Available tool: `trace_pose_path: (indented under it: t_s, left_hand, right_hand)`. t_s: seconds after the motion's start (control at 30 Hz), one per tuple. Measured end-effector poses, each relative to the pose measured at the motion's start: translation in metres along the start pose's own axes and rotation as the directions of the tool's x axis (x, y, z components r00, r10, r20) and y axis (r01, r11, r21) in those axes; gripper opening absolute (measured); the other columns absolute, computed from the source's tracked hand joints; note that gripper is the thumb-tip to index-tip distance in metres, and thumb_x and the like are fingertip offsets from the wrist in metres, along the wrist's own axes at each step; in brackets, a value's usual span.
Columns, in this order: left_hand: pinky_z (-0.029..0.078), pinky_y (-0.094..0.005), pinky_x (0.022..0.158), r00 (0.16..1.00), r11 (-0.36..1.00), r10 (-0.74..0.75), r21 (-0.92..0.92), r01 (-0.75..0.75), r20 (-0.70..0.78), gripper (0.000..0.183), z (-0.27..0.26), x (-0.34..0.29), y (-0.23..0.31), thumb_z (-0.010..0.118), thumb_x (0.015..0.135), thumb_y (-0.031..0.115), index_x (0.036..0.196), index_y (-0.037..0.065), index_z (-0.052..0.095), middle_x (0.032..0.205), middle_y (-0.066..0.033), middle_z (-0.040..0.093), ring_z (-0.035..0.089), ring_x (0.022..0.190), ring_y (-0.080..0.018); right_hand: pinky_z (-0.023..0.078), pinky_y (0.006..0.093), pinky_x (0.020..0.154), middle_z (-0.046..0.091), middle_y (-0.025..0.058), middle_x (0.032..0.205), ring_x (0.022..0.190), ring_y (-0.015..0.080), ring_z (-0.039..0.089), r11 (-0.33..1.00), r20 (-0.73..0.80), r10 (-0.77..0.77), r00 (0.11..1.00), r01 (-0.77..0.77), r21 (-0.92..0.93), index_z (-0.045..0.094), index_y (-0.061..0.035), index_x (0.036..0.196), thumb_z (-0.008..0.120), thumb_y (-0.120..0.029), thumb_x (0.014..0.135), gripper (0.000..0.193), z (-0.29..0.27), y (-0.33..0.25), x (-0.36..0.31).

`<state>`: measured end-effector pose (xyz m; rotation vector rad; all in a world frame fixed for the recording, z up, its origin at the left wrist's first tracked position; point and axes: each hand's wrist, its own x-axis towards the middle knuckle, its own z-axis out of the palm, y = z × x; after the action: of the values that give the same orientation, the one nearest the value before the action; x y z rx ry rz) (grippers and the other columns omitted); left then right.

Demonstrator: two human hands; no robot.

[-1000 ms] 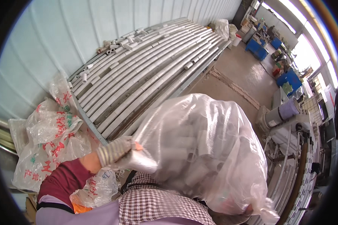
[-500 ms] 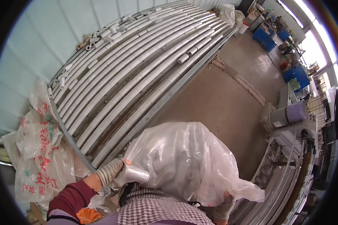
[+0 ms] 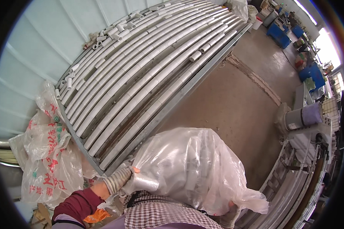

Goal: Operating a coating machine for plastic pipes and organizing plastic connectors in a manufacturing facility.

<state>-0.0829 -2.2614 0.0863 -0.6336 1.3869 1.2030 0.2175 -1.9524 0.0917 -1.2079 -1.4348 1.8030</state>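
Note:
A large, full, translucent plastic bag [image 3: 191, 164] hangs in front of my body, against a checked apron [image 3: 153, 215]. Pale cylindrical shapes show dimly through its film. My left hand [image 3: 127, 177], in a striped knit glove with bare fingertips, is closed on the bag's left side. Beside those fingers a shiny, silvery-white rounded part [image 3: 147, 183] sticks out; whether it is film or a piece of pipe I cannot tell. At the bag's lower right my right hand [image 3: 230, 215], also gloved, closes on the film near a loose gathered end [image 3: 258, 200]. Most of its fingers are hidden.
A long metal-edged rack [image 3: 172, 99] carries rows of white pipe lengths, with short loose pieces [image 3: 116, 34] along the wall. Printed plastic bags [image 3: 51, 160] lie at the left. A ladder-like metal frame [image 3: 283, 171] and a grey bucket [image 3: 294, 120] stand at the right.
The surroundings have shifted slightly right and down in the picture as my head turned. Both hands keep their hold on the bag, which stays in front of me.

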Motion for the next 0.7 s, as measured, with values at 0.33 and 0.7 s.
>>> trace_pose_path:
  t_s: [0.33, 0.7]
  left_hand:
    - [0.052, -0.0288, 0.059, 0.995, 0.982, 0.097, -0.158, -0.1, -0.025, 0.045, 0.042, -0.061, -0.06, 0.073, 0.074, 0.031, 0.103, -0.002, 0.061, 0.085, -0.0115, 0.065, 0.062, 0.067, -0.0192]
    - [0.051, -0.0326, 0.079, 0.681, 0.637, 0.722, 0.267, -0.724, 0.124, 0.04, 0.019, -0.145, -0.17, 0.055, 0.087, 0.034, 0.11, 0.001, 0.059, 0.093, -0.0086, 0.064, 0.063, 0.086, -0.021]
  right_hand:
    - [0.038, 0.0434, 0.1, 0.049, 0.0114, 0.127, 0.116, 0.0274, 0.048, 0.969, -0.085, -0.188, 0.978, 0.199, 0.143, 0.03, -0.0017, 0.138, 0.066, -0.024, 0.078, 0.073, -0.044, -0.051, -0.019]
    - [0.04, 0.0448, 0.097, 0.053, 0.0128, 0.124, 0.112, 0.0287, 0.052, 0.562, -0.246, -0.552, 0.797, 0.574, 0.596, 0.05, -0.0036, 0.126, 0.062, -0.029, 0.081, 0.054, -0.007, -0.18, -0.022]
